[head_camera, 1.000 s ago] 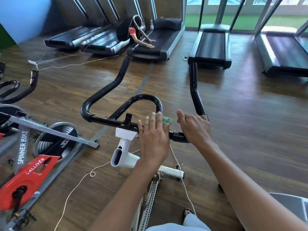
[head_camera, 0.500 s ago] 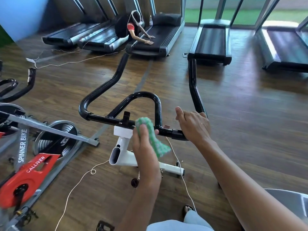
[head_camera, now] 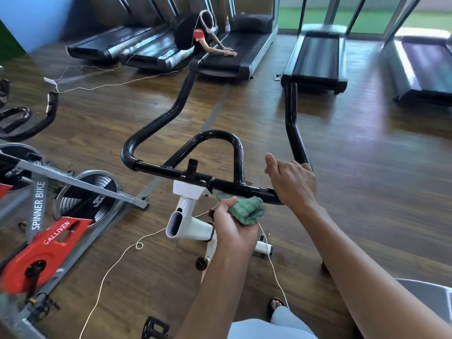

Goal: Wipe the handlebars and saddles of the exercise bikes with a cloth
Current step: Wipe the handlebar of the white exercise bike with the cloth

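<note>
The left hand grips the bunched cloth just under the bar, whose right end the right hand curls round, so a loose wad may skim the underside, or snag the white cord.

Two hands: left hand, right hand. One green cloth. One black handlebar in front; second handlebar at left edge. Two bikes: white bike, red bike. Five treadmills along far wall. One other person. One pedal at bottom edge.
</note>
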`<state>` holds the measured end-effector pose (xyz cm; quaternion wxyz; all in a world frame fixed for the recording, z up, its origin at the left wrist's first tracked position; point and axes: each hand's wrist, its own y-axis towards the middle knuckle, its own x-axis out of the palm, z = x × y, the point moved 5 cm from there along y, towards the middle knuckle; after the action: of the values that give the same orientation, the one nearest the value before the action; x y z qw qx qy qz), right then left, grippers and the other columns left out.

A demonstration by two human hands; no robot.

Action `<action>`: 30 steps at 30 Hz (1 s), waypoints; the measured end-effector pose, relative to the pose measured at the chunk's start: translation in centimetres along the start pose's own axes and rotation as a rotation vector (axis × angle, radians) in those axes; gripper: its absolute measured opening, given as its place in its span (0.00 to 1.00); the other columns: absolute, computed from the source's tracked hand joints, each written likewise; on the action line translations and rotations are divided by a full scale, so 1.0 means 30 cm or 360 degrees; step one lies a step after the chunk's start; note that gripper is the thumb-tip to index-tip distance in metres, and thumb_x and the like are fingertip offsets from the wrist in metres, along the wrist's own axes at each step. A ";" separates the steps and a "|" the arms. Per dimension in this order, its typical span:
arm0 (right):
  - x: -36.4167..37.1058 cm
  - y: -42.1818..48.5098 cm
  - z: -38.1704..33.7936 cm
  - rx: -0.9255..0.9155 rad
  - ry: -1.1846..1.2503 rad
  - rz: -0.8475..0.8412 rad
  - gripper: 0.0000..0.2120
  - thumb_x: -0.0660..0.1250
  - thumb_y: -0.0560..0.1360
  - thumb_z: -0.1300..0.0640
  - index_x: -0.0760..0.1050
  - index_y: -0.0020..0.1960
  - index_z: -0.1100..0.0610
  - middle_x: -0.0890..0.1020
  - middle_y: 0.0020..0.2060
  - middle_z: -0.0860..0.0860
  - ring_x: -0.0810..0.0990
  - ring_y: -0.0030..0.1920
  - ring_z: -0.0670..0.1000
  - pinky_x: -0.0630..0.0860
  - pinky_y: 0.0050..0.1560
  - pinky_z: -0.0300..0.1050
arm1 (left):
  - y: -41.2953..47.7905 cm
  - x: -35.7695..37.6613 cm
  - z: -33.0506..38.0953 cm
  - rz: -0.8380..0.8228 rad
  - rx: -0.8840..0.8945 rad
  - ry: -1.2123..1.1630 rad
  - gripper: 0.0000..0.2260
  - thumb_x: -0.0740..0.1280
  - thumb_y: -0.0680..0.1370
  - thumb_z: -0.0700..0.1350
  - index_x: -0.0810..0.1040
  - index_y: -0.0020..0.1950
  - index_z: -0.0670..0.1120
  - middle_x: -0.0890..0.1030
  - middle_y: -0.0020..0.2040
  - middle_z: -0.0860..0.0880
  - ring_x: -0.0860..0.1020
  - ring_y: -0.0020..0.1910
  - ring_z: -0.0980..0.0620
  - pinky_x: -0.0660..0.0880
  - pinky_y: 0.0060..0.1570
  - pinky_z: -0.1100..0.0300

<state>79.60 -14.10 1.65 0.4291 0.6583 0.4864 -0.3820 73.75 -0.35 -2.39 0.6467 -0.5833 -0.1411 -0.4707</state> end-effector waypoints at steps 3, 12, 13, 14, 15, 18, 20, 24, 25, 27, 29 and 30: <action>-0.004 0.004 -0.002 -0.0006 0.0001 0.0025 0.33 0.44 0.85 0.40 0.83 0.43 0.53 0.86 0.45 0.49 0.79 0.57 0.53 0.64 0.59 0.50 | 0.026 0.016 0.016 -0.0013 0.0008 -0.0063 0.05 0.59 0.77 0.38 0.71 0.43 0.41 0.72 0.40 0.42 0.74 0.40 0.43 0.70 0.63 0.47; -0.008 -0.002 -0.007 0.0038 -0.0002 0.0031 0.32 0.44 0.85 0.40 0.83 0.45 0.52 0.86 0.46 0.50 0.79 0.57 0.54 0.65 0.60 0.51 | 0.002 0.025 -0.060 -0.0075 -0.0149 0.0186 0.08 0.58 0.79 0.38 0.74 0.54 0.37 0.77 0.50 0.38 0.77 0.44 0.41 0.75 0.48 0.48; -0.009 -0.005 -0.007 0.0041 0.0005 0.0029 0.32 0.44 0.85 0.40 0.83 0.45 0.52 0.86 0.46 0.50 0.79 0.57 0.54 0.65 0.60 0.50 | -0.016 0.018 -0.057 -0.0064 -0.0155 0.0247 0.08 0.57 0.79 0.37 0.74 0.53 0.37 0.78 0.48 0.38 0.78 0.43 0.41 0.76 0.46 0.47; -0.010 -0.005 -0.008 0.0042 0.0016 0.0030 0.32 0.44 0.85 0.40 0.83 0.45 0.52 0.86 0.46 0.49 0.79 0.57 0.54 0.65 0.60 0.50 | -0.035 0.007 -0.051 -0.0053 -0.0167 0.0335 0.07 0.57 0.79 0.36 0.74 0.52 0.37 0.78 0.47 0.38 0.78 0.43 0.41 0.76 0.45 0.47; -0.007 -0.003 -0.007 0.0043 0.0028 0.0025 0.32 0.44 0.85 0.40 0.83 0.45 0.52 0.86 0.45 0.49 0.79 0.57 0.53 0.64 0.60 0.50 | -0.061 -0.006 -0.041 -0.0045 -0.0174 0.0430 0.08 0.57 0.79 0.36 0.75 0.51 0.37 0.79 0.48 0.38 0.78 0.43 0.41 0.76 0.44 0.46; 0.008 0.004 0.008 0.0057 0.0090 -0.0014 0.29 0.46 0.84 0.40 0.81 0.47 0.53 0.85 0.46 0.48 0.78 0.57 0.52 0.64 0.58 0.50 | -0.134 -0.052 0.033 -0.0005 -0.0108 0.0760 0.11 0.59 0.77 0.35 0.77 0.56 0.38 0.81 0.54 0.35 0.80 0.46 0.39 0.76 0.45 0.48; -0.008 -0.003 0.016 0.0139 0.0285 0.0003 0.25 0.51 0.84 0.40 0.80 0.48 0.53 0.84 0.46 0.47 0.79 0.54 0.52 0.65 0.53 0.48 | -0.177 -0.054 0.083 -0.0028 0.0018 0.0823 0.12 0.63 0.76 0.36 0.77 0.59 0.38 0.82 0.57 0.34 0.81 0.46 0.39 0.77 0.49 0.46; -0.048 -0.062 -0.067 0.0205 0.1369 0.0053 0.13 0.64 0.81 0.45 0.81 0.51 0.52 0.84 0.45 0.49 0.82 0.50 0.54 0.74 0.47 0.37 | -0.197 0.029 0.156 -0.0174 0.0242 0.0878 0.11 0.65 0.77 0.37 0.79 0.58 0.40 0.84 0.49 0.39 0.82 0.45 0.41 0.79 0.51 0.42; -0.046 -0.086 -0.110 0.0181 0.1670 -0.0042 0.14 0.64 0.81 0.45 0.82 0.54 0.54 0.85 0.47 0.51 0.83 0.52 0.55 0.76 0.51 0.38 | -0.185 0.057 0.171 -0.0207 0.0260 0.0874 0.10 0.65 0.77 0.37 0.79 0.57 0.40 0.83 0.48 0.40 0.82 0.43 0.43 0.80 0.46 0.45; -0.032 -0.145 -0.206 0.0219 0.2302 -0.0425 0.22 0.63 0.79 0.41 0.80 0.60 0.57 0.85 0.55 0.54 0.83 0.58 0.55 0.79 0.58 0.46 | -0.157 0.111 0.191 -0.0301 0.0266 0.0815 0.11 0.66 0.75 0.35 0.80 0.57 0.39 0.83 0.47 0.41 0.83 0.42 0.44 0.82 0.40 0.52; -0.026 -0.194 -0.283 0.0363 0.2792 -0.0781 0.26 0.60 0.76 0.40 0.78 0.64 0.57 0.84 0.59 0.56 0.82 0.60 0.54 0.79 0.61 0.49 | -0.142 0.150 0.195 -0.0376 0.0311 0.0811 0.15 0.68 0.73 0.34 0.79 0.59 0.37 0.84 0.48 0.41 0.83 0.43 0.45 0.82 0.44 0.53; -0.026 -0.206 -0.308 0.0414 0.2970 -0.0870 0.26 0.60 0.76 0.41 0.77 0.64 0.58 0.83 0.59 0.56 0.82 0.60 0.53 0.78 0.62 0.49 | -0.135 0.160 0.200 -0.0365 0.0385 0.0859 0.14 0.69 0.73 0.33 0.79 0.59 0.37 0.84 0.48 0.40 0.83 0.43 0.45 0.82 0.46 0.52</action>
<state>74.21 -4.72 4.30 -0.3068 0.6027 0.7201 0.1550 75.30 3.33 5.33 0.6682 -0.3364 -0.0841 -0.6582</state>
